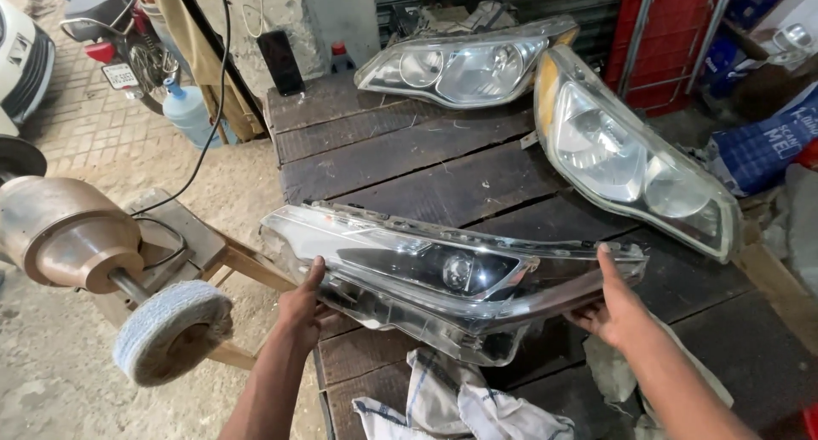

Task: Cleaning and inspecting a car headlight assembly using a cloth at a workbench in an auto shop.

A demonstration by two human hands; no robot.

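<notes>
A long car headlight (443, 270) with a clear lens and dark inner housing lies across the near part of a dark wooden table (426, 172). My left hand (300, 308) grips its left end, thumb on the lens edge. My right hand (615, 308) holds its right end from below, thumb up along the rim. Both hands carry the headlight just above the table's near planks.
Two more headlights rest on the table: one at the back (464, 65), one at the right (635, 159). A crumpled white cloth (460, 406) lies at the near edge. A buffing motor (60, 231) with a cloth wheel (170, 329) stands left. A phone (281, 61) leans at the back.
</notes>
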